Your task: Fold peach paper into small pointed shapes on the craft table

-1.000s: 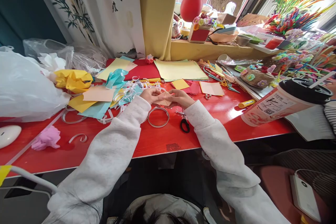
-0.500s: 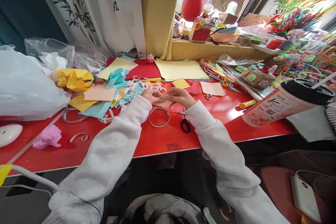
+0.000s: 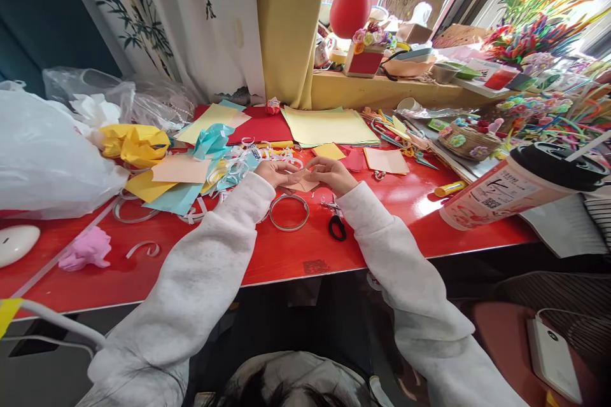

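The left hand (image 3: 278, 173) and right hand (image 3: 331, 174) pinched the folded peach paper (image 3: 303, 184) together; light, easily creased, it likely suited gentle edge grips.

1 tape roll (image 3: 289, 213) left of the scissors (image 3: 337, 227) — cup (image 3: 515, 191) far right on the table (image 3: 405, 235)

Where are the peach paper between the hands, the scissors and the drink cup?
Peach paper (image 3: 304, 186), head view: its exposed lower middle.
Scissors (image 3: 340, 238), head view: black handle loop.
Drink cup (image 3: 482, 203), head view: printed side.
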The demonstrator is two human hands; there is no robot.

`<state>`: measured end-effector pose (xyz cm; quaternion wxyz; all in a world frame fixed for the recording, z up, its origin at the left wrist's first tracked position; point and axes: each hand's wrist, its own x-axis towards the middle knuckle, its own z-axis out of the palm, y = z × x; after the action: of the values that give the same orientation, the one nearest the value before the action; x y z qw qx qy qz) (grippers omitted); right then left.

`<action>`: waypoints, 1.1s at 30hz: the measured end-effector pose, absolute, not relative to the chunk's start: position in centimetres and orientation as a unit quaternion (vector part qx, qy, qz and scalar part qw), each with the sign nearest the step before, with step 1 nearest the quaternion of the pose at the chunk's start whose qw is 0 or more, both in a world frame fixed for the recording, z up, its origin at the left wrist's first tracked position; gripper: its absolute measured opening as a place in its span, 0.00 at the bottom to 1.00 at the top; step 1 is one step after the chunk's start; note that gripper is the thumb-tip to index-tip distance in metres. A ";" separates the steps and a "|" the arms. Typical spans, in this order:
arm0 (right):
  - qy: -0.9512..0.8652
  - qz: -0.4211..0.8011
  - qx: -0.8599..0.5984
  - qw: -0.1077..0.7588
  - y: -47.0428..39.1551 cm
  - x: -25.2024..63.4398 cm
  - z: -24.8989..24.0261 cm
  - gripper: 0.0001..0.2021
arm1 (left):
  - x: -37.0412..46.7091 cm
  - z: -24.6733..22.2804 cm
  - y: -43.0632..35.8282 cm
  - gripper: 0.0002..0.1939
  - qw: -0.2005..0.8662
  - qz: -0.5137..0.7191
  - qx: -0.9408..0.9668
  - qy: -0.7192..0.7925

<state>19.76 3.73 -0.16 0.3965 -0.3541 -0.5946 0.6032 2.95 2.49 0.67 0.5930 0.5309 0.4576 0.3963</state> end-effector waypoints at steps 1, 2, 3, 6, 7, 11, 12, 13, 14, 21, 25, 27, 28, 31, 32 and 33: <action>-0.589 0.604 -0.354 0.403 3.7 19.8 -0.1 0.13 | 2.9 0.8 2.5 0.18 0.597 0.397 0.524 0.460; -0.582 0.605 -0.356 0.412 3.7 19.8 -0.1 0.12 | 2.9 0.9 2.4 0.18 0.601 0.396 0.517 0.464; -0.571 0.606 -0.357 0.423 3.7 19.9 -0.1 0.11 | 2.8 1.1 2.4 0.19 0.606 0.390 0.511 0.469; -0.536 0.620 -0.356 0.448 3.7 20.1 0.0 0.08 | 2.4 1.4 2.5 0.19 0.621 0.368 0.505 0.473; -0.528 0.626 -0.355 0.451 3.7 20.1 0.0 0.08 | 2.2 1.4 2.6 0.18 0.627 0.367 0.504 0.467; -0.514 0.635 -0.355 0.455 3.7 19.9 0.0 0.07 | 1.8 1.2 2.9 0.16 0.656 0.367 0.498 0.433; -0.512 0.634 -0.355 0.458 3.7 19.9 0.0 0.06 | 1.8 1.2 2.9 0.15 0.660 0.365 0.497 0.429; -0.512 0.632 -0.354 0.462 3.7 19.9 0.0 0.05 | 1.8 1.2 3.0 0.15 0.662 0.364 0.497 0.427; -0.512 0.630 -0.352 0.466 3.7 19.9 -0.1 0.05 | 1.8 1.2 3.0 0.14 0.663 0.362 0.496 0.429; -0.498 0.617 -0.367 0.487 4.0 20.4 0.1 0.03 | 1.6 1.7 2.7 0.14 0.655 0.382 0.493 0.426; -0.496 0.646 -0.359 0.457 3.9 20.1 0.1 0.06 | 1.5 1.5 2.8 0.11 0.632 0.410 0.487 0.442; -0.498 0.654 -0.364 0.438 3.8 19.9 0.0 0.08 | 1.7 1.4 2.9 0.10 0.620 0.411 0.487 0.458; -0.500 0.652 -0.371 0.432 3.7 19.8 0.0 0.09 | 1.8 1.3 2.9 0.10 0.615 0.409 0.488 0.465; -0.510 0.636 -0.393 0.424 3.8 19.7 -0.2 0.13 | 2.1 1.3 2.8 0.09 0.602 0.398 0.501 0.478; -0.514 0.634 -0.399 0.418 3.9 19.7 -0.3 0.13 | 2.2 1.2 2.8 0.09 0.597 0.395 0.508 0.479; -0.517 0.636 -0.404 0.406 4.0 19.8 -0.4 0.14 | 2.3 1.1 2.8 0.10 0.592 0.392 0.515 0.479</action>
<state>19.81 4.00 -0.43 0.4062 -0.4038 -0.5174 0.6358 2.31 2.81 1.11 0.5921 0.5155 0.4792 0.3925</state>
